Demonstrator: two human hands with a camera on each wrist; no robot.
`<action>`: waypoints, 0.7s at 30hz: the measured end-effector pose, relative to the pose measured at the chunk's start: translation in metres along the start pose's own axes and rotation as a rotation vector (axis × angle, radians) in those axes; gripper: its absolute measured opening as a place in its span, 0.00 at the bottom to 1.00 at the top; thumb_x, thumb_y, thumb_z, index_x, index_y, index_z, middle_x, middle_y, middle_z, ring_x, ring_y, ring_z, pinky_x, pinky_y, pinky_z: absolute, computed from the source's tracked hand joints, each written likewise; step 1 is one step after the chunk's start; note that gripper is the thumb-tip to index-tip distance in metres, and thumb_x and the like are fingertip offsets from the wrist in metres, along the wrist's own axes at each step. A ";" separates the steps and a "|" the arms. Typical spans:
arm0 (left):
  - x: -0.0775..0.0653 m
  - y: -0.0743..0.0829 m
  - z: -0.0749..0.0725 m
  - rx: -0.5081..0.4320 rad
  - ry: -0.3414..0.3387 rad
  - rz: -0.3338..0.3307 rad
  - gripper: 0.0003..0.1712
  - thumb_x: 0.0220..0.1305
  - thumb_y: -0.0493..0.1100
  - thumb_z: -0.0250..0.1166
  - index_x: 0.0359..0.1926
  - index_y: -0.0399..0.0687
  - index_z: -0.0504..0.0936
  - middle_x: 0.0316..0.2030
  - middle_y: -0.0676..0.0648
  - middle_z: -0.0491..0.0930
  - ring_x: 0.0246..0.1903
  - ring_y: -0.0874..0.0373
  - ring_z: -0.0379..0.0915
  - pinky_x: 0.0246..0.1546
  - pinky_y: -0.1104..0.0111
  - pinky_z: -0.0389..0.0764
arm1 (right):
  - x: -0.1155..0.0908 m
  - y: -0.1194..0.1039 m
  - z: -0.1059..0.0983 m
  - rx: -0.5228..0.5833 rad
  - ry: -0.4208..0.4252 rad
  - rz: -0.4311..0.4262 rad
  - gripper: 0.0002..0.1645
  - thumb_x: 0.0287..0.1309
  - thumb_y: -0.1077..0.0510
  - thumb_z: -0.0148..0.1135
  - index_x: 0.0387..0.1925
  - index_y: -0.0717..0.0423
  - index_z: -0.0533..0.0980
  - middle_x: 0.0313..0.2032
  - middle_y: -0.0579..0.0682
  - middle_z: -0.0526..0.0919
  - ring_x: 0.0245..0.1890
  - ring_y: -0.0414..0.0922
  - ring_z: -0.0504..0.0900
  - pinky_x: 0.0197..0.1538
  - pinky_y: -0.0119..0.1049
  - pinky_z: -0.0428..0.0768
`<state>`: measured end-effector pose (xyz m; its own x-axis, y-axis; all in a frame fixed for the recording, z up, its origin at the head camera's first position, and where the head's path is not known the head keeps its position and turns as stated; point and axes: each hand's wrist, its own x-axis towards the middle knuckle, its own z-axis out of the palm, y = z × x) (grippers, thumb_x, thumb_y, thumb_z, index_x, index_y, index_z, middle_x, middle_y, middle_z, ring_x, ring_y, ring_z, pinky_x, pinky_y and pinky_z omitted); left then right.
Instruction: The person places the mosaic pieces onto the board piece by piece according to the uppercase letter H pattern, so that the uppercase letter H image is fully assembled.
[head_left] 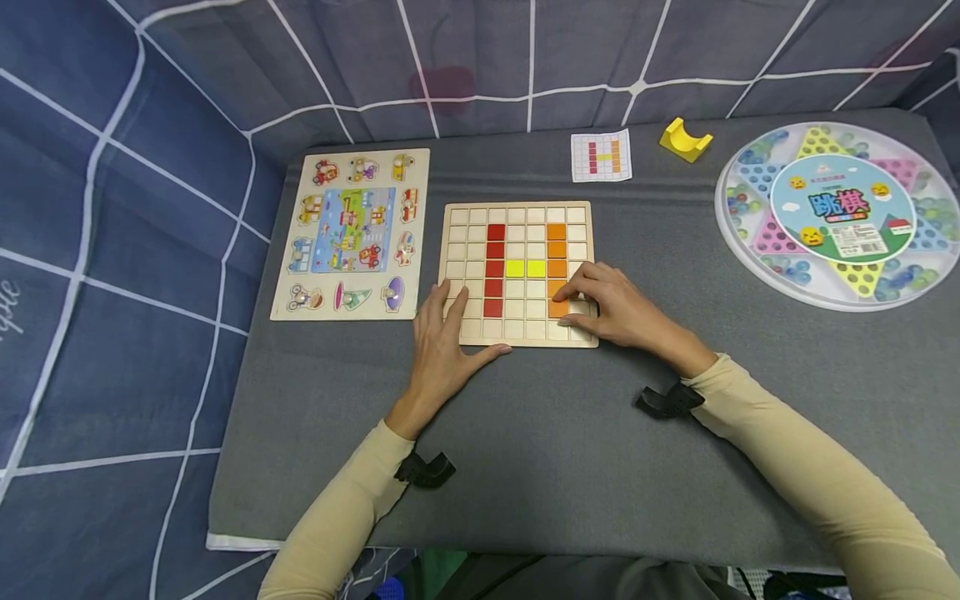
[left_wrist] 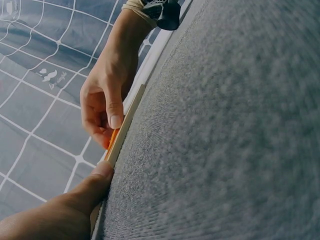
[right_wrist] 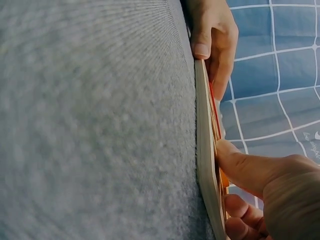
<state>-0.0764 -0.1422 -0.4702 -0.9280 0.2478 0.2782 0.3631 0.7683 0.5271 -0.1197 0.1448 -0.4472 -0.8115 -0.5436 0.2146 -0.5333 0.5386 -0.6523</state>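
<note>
A wooden grid board [head_left: 525, 329] lies flat on the table, with a column of red tiles [head_left: 494, 268], two yellow-green tiles [head_left: 525, 268] and a column of orange tiles [head_left: 557, 249] in its cells. My left hand [head_left: 438, 354] rests at the board's left front corner, fingers straight over the left edge and thumb along the front edge. At the lower end of the orange column, my right hand [head_left: 618, 308] pinches the lowest orange tile [head_left: 557, 309] between curved index finger and thumb. The right wrist view shows this orange tile [right_wrist: 224, 180] beside the thumb.
Left of the board lies a wooden picture puzzle [head_left: 297, 225]. Behind it are a small pattern card [head_left: 601, 157] and a yellow curved block [head_left: 685, 142]. A round Chinese checkers set [head_left: 840, 217] lies at the right. Grid-patterned cloth [head_left: 480, 67] hangs along the back and left.
</note>
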 end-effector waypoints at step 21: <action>0.009 -0.002 -0.016 0.003 0.027 0.024 0.56 0.44 0.60 0.79 0.68 0.35 0.67 0.68 0.30 0.61 0.68 0.36 0.56 0.64 0.40 0.57 | -0.026 0.016 -0.034 -0.175 0.063 0.032 0.19 0.53 0.58 0.73 0.48 0.55 0.81 0.42 0.52 0.79 0.45 0.51 0.75 0.50 0.51 0.68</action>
<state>-0.0837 -0.1510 -0.4560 -0.9165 0.2501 0.3124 0.3849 0.7641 0.5176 -0.1150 0.1897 -0.4391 -0.8389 -0.4863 0.2443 -0.5361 0.6613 -0.5246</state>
